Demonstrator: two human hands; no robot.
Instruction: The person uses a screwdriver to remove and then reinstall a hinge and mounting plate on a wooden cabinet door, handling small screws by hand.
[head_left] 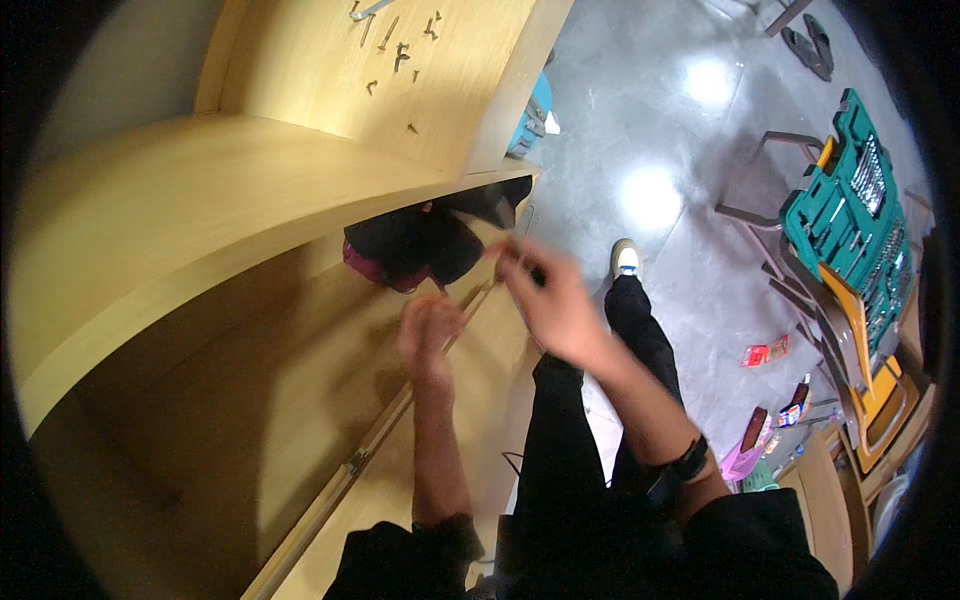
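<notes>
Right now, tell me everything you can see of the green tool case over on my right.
The green tool case lies opened out at the right of the view and looks like moulded hard plastic. Its recesses hold silvery metal pieces, many in close rows, too small to name. It seems to rest on a yellow-edged chair, though the contact is hard to make out. Neither the left hand nor the right hand touches it.

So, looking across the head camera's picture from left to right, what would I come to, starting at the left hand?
Left hand → right hand → white shoe → dark wristwatch → red packet → open green tool case.
</notes>
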